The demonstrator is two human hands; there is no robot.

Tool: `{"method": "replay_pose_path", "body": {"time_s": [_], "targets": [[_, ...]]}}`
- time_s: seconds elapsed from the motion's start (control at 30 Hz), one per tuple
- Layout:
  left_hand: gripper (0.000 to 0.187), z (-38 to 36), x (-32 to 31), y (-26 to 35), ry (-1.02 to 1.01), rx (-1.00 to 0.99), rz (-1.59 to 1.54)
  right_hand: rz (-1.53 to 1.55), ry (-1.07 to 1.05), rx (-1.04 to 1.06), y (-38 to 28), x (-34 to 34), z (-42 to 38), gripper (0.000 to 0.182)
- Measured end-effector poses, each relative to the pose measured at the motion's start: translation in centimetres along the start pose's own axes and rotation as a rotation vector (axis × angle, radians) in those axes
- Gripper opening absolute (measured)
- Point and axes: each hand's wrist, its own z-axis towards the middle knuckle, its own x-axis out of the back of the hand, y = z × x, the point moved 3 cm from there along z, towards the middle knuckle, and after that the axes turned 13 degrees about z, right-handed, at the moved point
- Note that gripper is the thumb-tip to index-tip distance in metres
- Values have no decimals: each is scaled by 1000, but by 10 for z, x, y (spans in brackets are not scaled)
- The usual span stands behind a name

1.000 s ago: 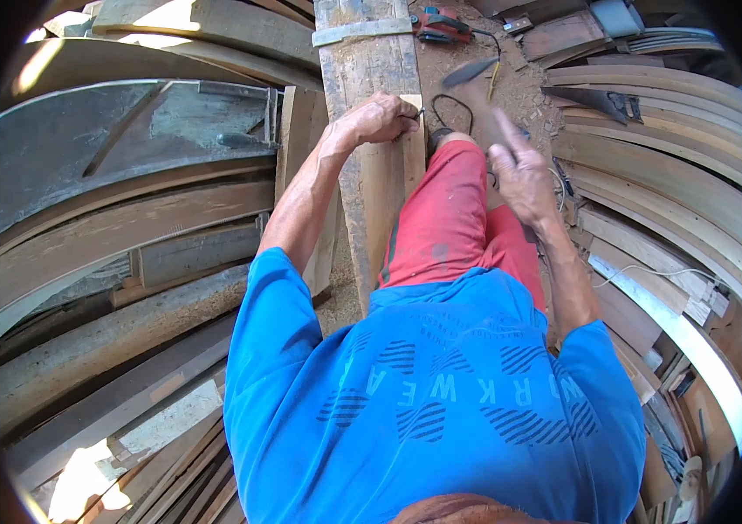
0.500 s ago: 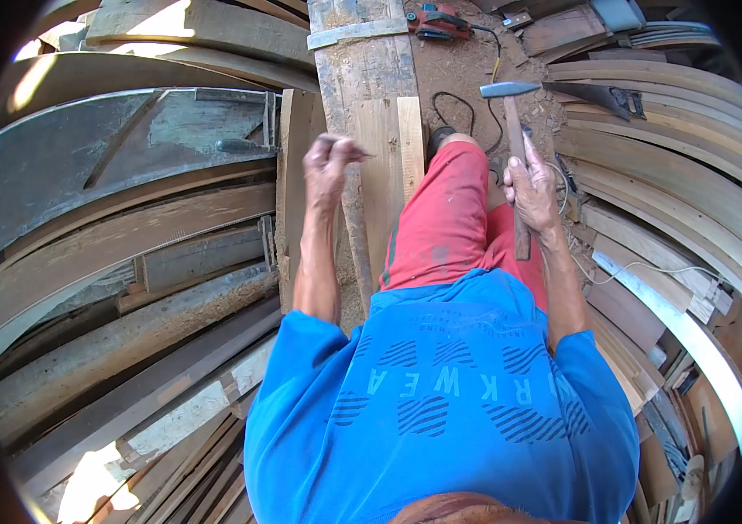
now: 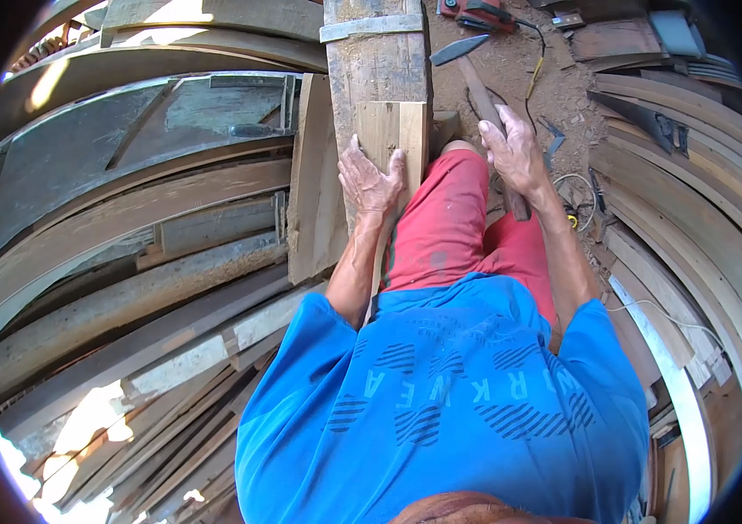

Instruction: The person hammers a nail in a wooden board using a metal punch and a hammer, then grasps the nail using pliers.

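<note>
My left hand [image 3: 371,181] grips a short wooden board [image 3: 380,122], its thumb on the top face and its fingers over the left edge. A paler strip [image 3: 414,131] runs along the board's right side. The board lies on a long, worn plank [image 3: 375,65]. In my right hand [image 3: 518,155] is a hammer [image 3: 478,87], held by its wooden handle with the metal head pointing up and away, to the right of the board. My fingers hide part of the handle.
A red power tool [image 3: 478,14] with a cord lies on the sawdust-covered floor ahead. A handsaw [image 3: 642,118] rests at the right among stacked boards [image 3: 694,192]. More timber [image 3: 127,279] is piled at the left. My knee in red shorts [image 3: 454,188] sits close to the board.
My left hand has gone from a raised pinch to gripping the board. My right hand has moved slightly left and away from me, with the hammer tilting left. The view has shifted.
</note>
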Motion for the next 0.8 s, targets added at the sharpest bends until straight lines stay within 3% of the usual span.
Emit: {"method": "replay_pose_path", "body": {"time_s": [0.13,0.17,0.27,0.3,0.43,0.6,0.63,0.73,0.77,0.8], "targets": [[65,4,-6,-4,-15,126,-32,-32,-28,13,-4,17,1,32],[47,6,-15,-15,-35,206,-12,-72,-24,20,2,22,0,37],[41,6,-15,-14,-45,216,67,-74,-4,-147,-1,21,-6,41],[43,6,-9,-9,15,199,57,56,22,-226,7,15,-5,40],[44,-1,-7,-4,61,237,73,48,-22,-233,35,-18,27,31],[43,-23,-2,11,163,212,56,116,116,-154,87,-58,45,30],[52,-33,-7,12,80,225,8,104,127,-168,88,-63,42,31],[72,-56,7,31,46,176,-11,559,149,-317,78,-70,30,34],[98,-64,16,38,-24,189,-34,568,108,-382,82,-66,30,33],[103,-72,29,46,-62,171,-32,540,121,-401,84,-64,32,33]]}}
